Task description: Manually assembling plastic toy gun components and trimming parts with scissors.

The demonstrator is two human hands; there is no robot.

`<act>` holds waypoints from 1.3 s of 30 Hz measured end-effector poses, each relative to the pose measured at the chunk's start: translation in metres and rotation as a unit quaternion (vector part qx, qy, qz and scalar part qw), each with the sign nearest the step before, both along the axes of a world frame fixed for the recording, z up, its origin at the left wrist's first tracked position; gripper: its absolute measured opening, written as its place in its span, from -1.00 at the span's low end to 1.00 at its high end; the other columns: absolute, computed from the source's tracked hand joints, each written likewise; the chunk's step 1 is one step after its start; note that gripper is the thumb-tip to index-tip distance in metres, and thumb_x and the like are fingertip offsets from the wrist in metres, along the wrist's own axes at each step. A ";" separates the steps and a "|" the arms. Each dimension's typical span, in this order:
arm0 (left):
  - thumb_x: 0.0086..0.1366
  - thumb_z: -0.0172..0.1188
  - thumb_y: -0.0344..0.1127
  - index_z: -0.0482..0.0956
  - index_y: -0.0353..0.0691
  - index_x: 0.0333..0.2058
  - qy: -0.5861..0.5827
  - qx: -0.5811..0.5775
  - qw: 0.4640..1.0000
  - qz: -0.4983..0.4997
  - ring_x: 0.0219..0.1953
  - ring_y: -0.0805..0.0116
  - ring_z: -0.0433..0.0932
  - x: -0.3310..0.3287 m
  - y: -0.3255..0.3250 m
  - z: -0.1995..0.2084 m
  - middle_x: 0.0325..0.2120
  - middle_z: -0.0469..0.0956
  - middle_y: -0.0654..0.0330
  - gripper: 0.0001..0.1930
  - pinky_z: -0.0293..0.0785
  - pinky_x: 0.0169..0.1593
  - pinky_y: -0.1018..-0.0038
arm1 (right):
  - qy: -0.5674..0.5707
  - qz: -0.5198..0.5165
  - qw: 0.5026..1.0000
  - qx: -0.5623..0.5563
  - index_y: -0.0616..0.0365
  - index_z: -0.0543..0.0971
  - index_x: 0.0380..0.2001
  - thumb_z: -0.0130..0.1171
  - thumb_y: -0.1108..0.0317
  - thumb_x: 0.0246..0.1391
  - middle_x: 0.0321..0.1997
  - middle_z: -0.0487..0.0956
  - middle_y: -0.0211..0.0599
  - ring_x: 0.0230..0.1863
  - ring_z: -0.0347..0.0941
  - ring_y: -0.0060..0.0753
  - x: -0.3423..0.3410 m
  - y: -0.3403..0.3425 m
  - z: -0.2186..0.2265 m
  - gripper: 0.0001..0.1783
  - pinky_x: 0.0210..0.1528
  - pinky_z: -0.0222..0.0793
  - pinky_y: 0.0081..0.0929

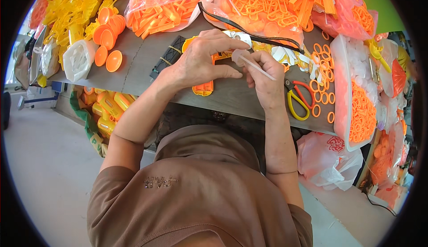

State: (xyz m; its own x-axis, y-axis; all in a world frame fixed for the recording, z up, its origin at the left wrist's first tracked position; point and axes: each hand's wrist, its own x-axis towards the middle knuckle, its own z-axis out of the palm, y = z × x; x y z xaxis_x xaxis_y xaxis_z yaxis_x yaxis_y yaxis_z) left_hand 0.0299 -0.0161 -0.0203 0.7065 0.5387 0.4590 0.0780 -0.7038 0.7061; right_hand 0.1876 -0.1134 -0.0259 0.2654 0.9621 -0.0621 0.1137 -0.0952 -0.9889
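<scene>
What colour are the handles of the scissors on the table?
The scissors have one yellow and one red handle, seen in the head view.

Yellow-handled scissors [298, 100] lie on the grey table [133, 60] beside loose orange rings [324, 96]. Orange half-shells [108, 35] sit at the left near a white tub [78, 59], and bags of orange strips [162, 6] crowd the far edge
</scene>
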 end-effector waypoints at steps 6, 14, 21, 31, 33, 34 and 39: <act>0.02 0.33 -0.33 0.60 -0.17 -0.18 0.026 0.027 0.999 -0.027 -0.24 0.31 0.45 0.002 0.005 -0.001 -0.37 0.57 0.28 -0.67 0.29 0.00 0.36 | -0.172 -0.024 0.983 0.052 0.22 0.51 -0.32 0.07 0.30 0.19 -0.46 0.50 -0.42 -0.53 0.36 -0.70 0.002 -0.008 -0.017 -0.82 -0.54 0.30 -0.73; 0.06 0.27 -0.36 0.63 -0.14 -0.30 0.015 0.098 0.994 -0.036 -0.31 0.24 0.41 0.010 0.016 -0.018 -0.43 0.58 0.24 -0.82 0.45 -0.25 0.37 | 0.258 -0.076 0.963 -0.009 0.26 0.25 0.10 -0.09 0.39 0.22 -0.08 0.49 0.02 -0.14 0.52 -0.16 0.007 0.000 -0.026 -0.61 -0.18 0.54 -0.32; 0.08 0.25 -0.34 0.64 -0.16 -0.29 0.025 0.095 0.994 -0.047 -0.26 0.20 0.45 0.012 0.023 -0.020 -0.37 0.58 0.20 -0.81 0.46 -0.17 0.34 | 0.358 -0.039 0.933 0.024 0.28 0.26 0.05 -0.04 0.41 0.18 -0.08 0.50 0.03 -0.07 0.49 -0.08 0.007 0.000 -0.035 -0.62 0.01 0.44 -0.17; 0.12 0.23 -0.33 0.64 -0.18 -0.24 0.043 0.112 0.991 -0.052 -0.16 0.19 0.48 0.011 0.028 -0.020 -0.31 0.57 0.14 -0.79 0.44 -0.09 0.33 | 0.483 -0.061 0.870 0.074 0.40 0.36 -0.07 -0.05 0.51 0.14 -0.07 0.49 0.06 -0.02 0.47 -0.05 -0.008 -0.005 -0.046 -0.71 0.07 0.41 -0.18; 0.17 0.18 -0.38 0.61 -0.28 -0.24 0.024 0.094 0.993 -0.072 -0.25 0.25 0.48 0.011 0.029 -0.020 -0.37 0.55 0.18 -0.81 0.43 -0.13 0.39 | 0.480 -0.060 0.873 0.072 0.42 0.37 -0.06 -0.07 0.52 0.15 -0.06 0.49 0.07 -0.01 0.47 -0.05 -0.010 -0.006 -0.045 -0.71 0.07 0.41 -0.19; 0.17 0.18 -0.38 0.61 -0.28 -0.24 0.024 0.094 0.993 -0.071 -0.25 0.25 0.48 0.011 0.028 -0.019 -0.37 0.55 0.18 -0.81 0.43 -0.13 0.39 | 0.476 -0.058 0.875 0.071 0.43 0.39 -0.06 -0.08 0.53 0.16 -0.06 0.49 0.07 0.00 0.47 -0.05 -0.011 -0.006 -0.044 -0.71 0.08 0.40 -0.19; 0.19 0.17 -0.37 0.61 -0.30 -0.24 0.042 0.087 0.994 -0.060 -0.29 0.27 0.48 0.012 0.027 -0.017 -0.43 0.54 0.17 -0.81 0.42 -0.18 0.39 | 0.446 -0.047 0.891 0.068 0.51 0.31 0.06 -0.14 0.49 0.20 0.08 0.40 0.17 0.14 0.36 0.04 -0.015 -0.009 -0.042 -0.61 0.21 0.28 -0.16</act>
State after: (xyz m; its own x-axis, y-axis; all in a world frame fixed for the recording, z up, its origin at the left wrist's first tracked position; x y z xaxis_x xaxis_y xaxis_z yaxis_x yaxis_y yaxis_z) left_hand 0.0422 0.0113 -0.0371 0.8001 0.3665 0.4749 0.0401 -0.8225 0.5673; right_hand 0.1725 -0.1225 -0.0679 0.2490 0.9530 -0.1728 -0.7262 0.0656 -0.6843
